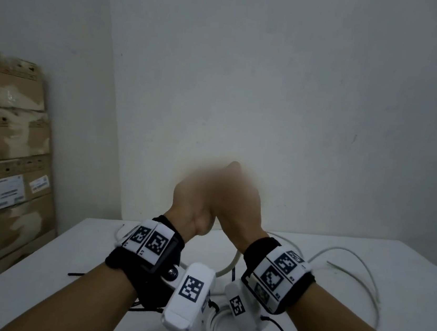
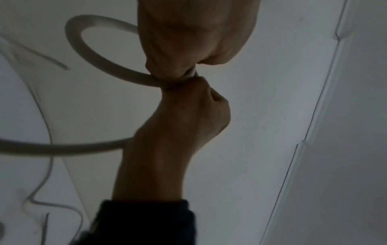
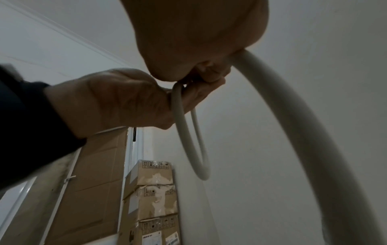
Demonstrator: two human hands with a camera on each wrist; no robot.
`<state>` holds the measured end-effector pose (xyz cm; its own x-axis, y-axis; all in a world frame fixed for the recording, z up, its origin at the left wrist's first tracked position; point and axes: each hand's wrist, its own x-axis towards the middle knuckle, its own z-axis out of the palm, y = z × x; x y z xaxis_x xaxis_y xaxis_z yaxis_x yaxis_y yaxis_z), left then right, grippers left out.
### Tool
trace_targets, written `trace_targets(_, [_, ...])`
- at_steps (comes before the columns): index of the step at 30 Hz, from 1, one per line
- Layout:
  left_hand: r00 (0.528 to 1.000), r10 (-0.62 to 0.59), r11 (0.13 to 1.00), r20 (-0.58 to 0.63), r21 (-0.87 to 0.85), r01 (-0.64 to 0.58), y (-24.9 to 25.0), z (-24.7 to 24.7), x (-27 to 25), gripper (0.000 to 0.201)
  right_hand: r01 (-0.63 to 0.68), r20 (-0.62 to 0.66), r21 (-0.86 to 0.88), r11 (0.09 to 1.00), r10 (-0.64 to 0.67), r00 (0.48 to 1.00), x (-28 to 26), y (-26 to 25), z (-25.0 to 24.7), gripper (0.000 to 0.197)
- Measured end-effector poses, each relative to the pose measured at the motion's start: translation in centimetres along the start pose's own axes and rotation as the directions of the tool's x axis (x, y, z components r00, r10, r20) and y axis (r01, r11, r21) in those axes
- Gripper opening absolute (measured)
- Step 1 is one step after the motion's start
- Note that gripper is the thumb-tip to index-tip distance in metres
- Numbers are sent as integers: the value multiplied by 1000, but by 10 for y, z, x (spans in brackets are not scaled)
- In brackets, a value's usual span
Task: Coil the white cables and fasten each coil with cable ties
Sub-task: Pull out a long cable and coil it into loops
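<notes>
- Head view: both hands are raised together above the table (image 1: pixel 405 270). The left hand (image 1: pixel 193 206) and right hand (image 1: pixel 237 203) are blurred and pressed close. More white cable (image 1: pixel 359 268) trails near the table's far right edge, so feed slack in slowly.
- Left wrist view: curled fingers (image 2: pixel 167 73) pinch the cable loop (image 2: pixel 83 49). Keep that pinch fixed.
- Right wrist view: the right hand clasps the strand (image 3: pixel 293 116); lay each turn matching the hanging loop (image 3: pixel 188 140).

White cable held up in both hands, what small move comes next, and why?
Probably draw another turn into the loop. The left hand and right hand pinch the white cable together above the table, and loose cable still trails there.
</notes>
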<state>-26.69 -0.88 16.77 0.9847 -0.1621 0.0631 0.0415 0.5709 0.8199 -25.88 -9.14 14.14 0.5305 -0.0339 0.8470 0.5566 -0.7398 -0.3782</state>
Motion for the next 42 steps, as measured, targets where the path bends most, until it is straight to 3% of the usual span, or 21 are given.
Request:
trace_targets(3, [996, -84, 996, 28, -41, 85, 2, -3, 3, 54, 86, -57, -50, 995, -88, 994, -7, -2, 6, 28])
trace_targets(6, [993, -113, 990, 39, -76, 116, 10, -7, 5, 53, 212, 42, -20, 977, -211, 977, -14, 0, 7, 31])
trace_targets(9, [997, -67, 986, 36, -151, 72, 17, -9, 6, 42, 232, 144, 41, 972, -236, 961, -14, -3, 4, 27])
trace_targets(13, [1000, -12, 982, -4, -186, 11, 24, -10, 8, 51, 224, 132, 116, 968, -238, 962, -12, -10, 2, 27])
trace_targets(17, [993, -116, 951, -18, -291, 106, 29, -16, 8, 59, 348, 97, -6, 937, -346, 933, -14, -4, 7, 11])
trace_targets(20, [977, -212, 926, 19, -314, 208, 31, -23, 6, 50, 409, 78, -72, 910, -403, 912, -16, 3, 8, 25])
trace_targets(22, [978, -204, 932, 43, -298, 208, 33, -24, 7, 47, 328, 80, 27, 944, -329, 941, -20, 4, 9, 30])
trace_targets(24, [996, -80, 934, 48, -346, 92, 41, -25, 10, 49, 104, 188, 239, 965, -151, 970, -30, 7, 14, 24])
trace_targets(27, [995, 51, 919, 83, -394, -14, 58, -25, 16, 40, -183, 380, 309, 933, 55, 923, -49, 12, 21, 21])
trace_targets(29, [994, 44, 930, 103, -368, -3, 60, -24, 15, 37, -194, 411, 240, 951, 81, 908, -55, 15, 23, 23])
trace_targets(35, [996, 38, 951, 81, -308, -12, 53, -33, 17, 41, -61, 272, 153, 986, 17, 962, -46, 9, 28, 48])
trace_targets(37, [998, 38, 963, 57, -270, -21, 50, -36, 19, 41, -72, 333, 131, 989, 25, 942, -39, 6, 29, 42])
trace_targets(40, [998, 51, 977, 43, -209, -41, 46, -36, 18, 41, -184, 434, 302, 935, 37, 900, -32, 0, 26, 25])
trace_targets(42, [998, 40, 982, 49, -184, -31, 43, -36, 16, 41, -173, 490, 292, 941, 8, 872, -31, -3, 27, 20])
